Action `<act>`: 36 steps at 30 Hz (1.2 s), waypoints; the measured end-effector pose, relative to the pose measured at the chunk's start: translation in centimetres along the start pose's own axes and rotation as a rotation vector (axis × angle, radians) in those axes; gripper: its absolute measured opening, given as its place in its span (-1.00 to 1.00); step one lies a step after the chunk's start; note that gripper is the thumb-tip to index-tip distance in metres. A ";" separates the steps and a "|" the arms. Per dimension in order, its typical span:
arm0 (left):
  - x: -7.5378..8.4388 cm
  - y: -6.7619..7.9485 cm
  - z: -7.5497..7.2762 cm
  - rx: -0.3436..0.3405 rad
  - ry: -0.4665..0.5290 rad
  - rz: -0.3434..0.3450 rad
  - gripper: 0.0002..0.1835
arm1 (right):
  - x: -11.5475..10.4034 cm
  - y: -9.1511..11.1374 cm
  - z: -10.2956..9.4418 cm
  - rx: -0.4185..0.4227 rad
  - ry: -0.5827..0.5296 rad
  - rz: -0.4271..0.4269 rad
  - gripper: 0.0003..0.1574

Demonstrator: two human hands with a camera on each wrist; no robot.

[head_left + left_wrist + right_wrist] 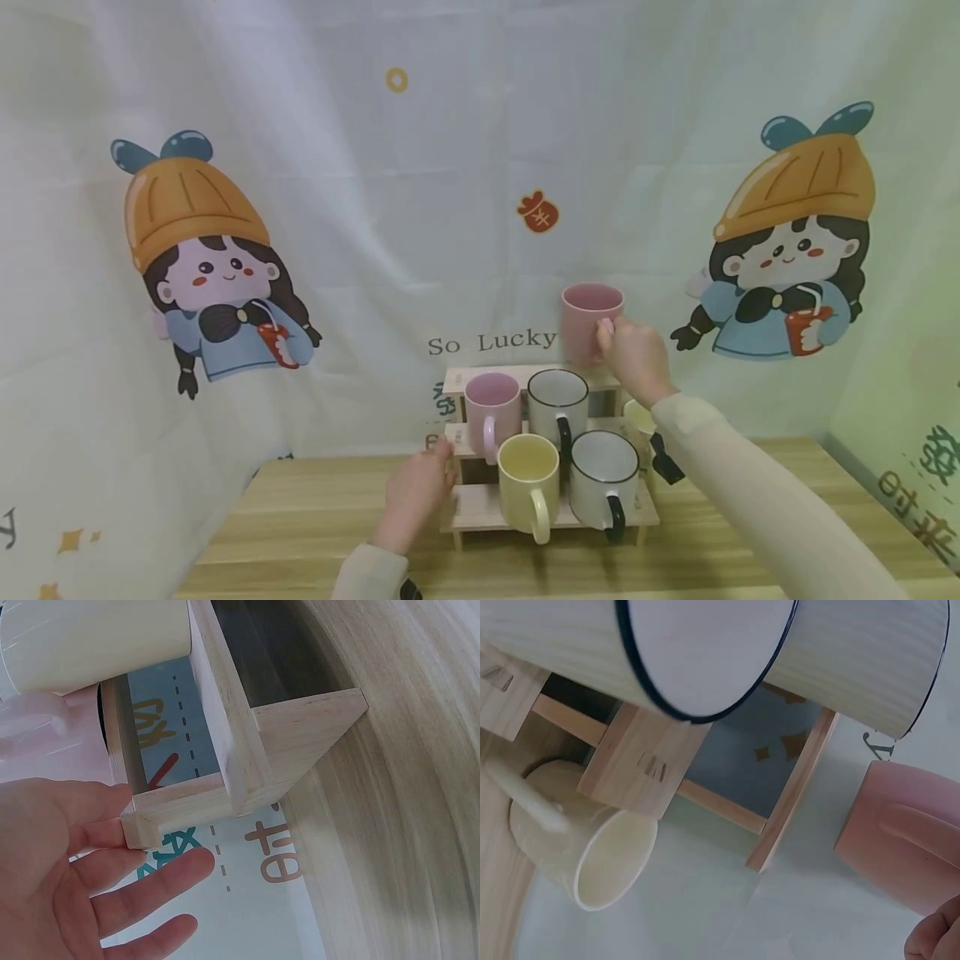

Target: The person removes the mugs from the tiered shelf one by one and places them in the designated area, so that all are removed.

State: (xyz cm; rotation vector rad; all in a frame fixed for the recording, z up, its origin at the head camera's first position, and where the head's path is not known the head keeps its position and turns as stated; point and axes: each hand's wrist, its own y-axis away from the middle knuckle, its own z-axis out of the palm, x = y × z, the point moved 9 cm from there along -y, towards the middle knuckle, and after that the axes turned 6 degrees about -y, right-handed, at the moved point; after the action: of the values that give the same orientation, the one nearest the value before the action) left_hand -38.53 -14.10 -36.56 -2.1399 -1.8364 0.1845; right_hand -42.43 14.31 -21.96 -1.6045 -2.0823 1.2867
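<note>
A pink mug (579, 329) hangs above the right end of a three-step wooden rack (476, 504), its handle gripped by my right hand (636, 360). In the right wrist view a gap shows between this mug (900, 825) and the top shelf. My left hand (422, 492) pinches the rack's left end between thumb and index finger, the other fingers extended in the left wrist view. On the middle shelf stand a lilac-pink mug (480, 421) and a white mug with a black rim (546, 412). The bottom shelf holds a yellow mug (521, 496) and another black-rimmed white mug (588, 496).
Beside the rack's right end, a cream-yellow mug (551, 799) stands on the wooden table (300, 517), partly hidden by my right arm in the head view. A printed cloth (465, 167) hangs behind the rack and along both sides.
</note>
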 end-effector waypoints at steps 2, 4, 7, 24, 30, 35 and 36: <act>0.0 -0.1 -0.1 -0.003 -0.006 0.000 -0.71 | 0.1 -0.1 -0.3 0.021 0.008 -0.017 -0.58; -0.1 -0.2 -0.1 -0.005 -0.009 -0.001 -0.71 | 0.3 -0.1 -0.5 0.024 0.009 -0.017 -0.57; 0.0 -0.4 -0.3 -0.005 -0.021 -0.001 -0.70 | 1.0 0.0 -0.4 -0.008 -0.007 0.021 -0.55; 0.0 -0.1 -0.2 0.011 0.000 -0.002 -0.74 | 4.8 1.5 -2.4 0.015 0.019 0.068 -0.51; 0.0 0.0 -0.1 0.024 -0.013 0.022 -0.75 | 6.1 2.2 -3.2 0.059 0.035 0.068 -0.56; 0.1 0.0 -0.2 0.037 -0.018 0.028 -0.74 | 7.0 2.6 -3.5 0.039 0.026 0.092 -0.55; 0.1 0.0 -0.2 0.038 -0.016 0.026 -0.73 | 7.2 2.7 -3.6 0.035 0.021 0.098 -0.55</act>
State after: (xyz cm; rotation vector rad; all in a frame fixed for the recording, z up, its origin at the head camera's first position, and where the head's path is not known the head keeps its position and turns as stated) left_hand -38.48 -14.08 -36.36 -2.1429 -1.8005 0.2411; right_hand -41.09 22.43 -24.12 -1.7170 -1.9796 1.3240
